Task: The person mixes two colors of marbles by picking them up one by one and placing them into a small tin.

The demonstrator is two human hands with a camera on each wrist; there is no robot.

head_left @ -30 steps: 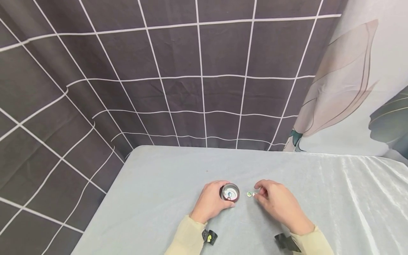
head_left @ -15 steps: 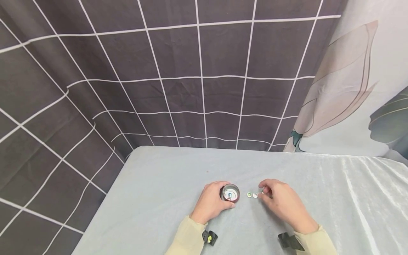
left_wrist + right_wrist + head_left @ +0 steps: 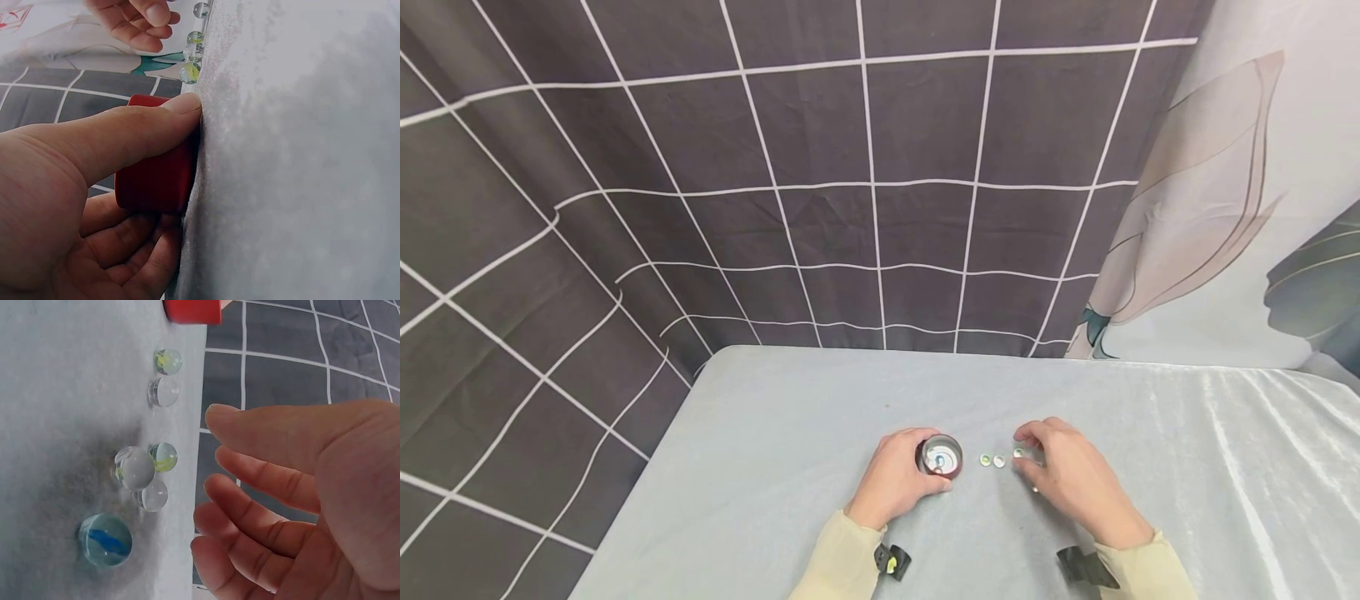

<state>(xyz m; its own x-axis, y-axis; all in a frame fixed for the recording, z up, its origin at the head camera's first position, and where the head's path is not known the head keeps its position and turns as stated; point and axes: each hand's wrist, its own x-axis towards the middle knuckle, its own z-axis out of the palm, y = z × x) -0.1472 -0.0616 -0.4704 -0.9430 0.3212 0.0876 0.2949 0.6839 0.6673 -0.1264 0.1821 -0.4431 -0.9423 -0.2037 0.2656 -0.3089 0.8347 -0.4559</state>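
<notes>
My left hand (image 3: 895, 473) grips a short round red cup (image 3: 153, 181) that stands on the cloth, thumb on one side and fingers on the other. The cup's mouth faces up in the head view, with something bluish and shiny inside. To its right lie a green-yellow glass marble (image 3: 169, 361) and a clear marble (image 3: 165, 392). Beyond these my right hand (image 3: 1075, 479), fingers loosely bent and thumb apart, hovers close to another yellow-streaked marble (image 3: 164, 457). Near that one are two clear marbles (image 3: 135, 467) and a larger-looking blue-streaked marble (image 3: 106, 540); the hand mostly hides them in the head view.
A pale velvety cloth (image 3: 790, 408) covers the table. Behind it and at the left hang dark curtains (image 3: 925, 225) with a white grid; a leaf-patterned white curtain (image 3: 1210, 208) hangs at the back right. Each wrist wears a dark band.
My right hand has drawn slightly right, away from the clear marble beside the green-yellow one, and its thumb and index finger have parted. Another marble has come into sight between them. The left hand stays put.
</notes>
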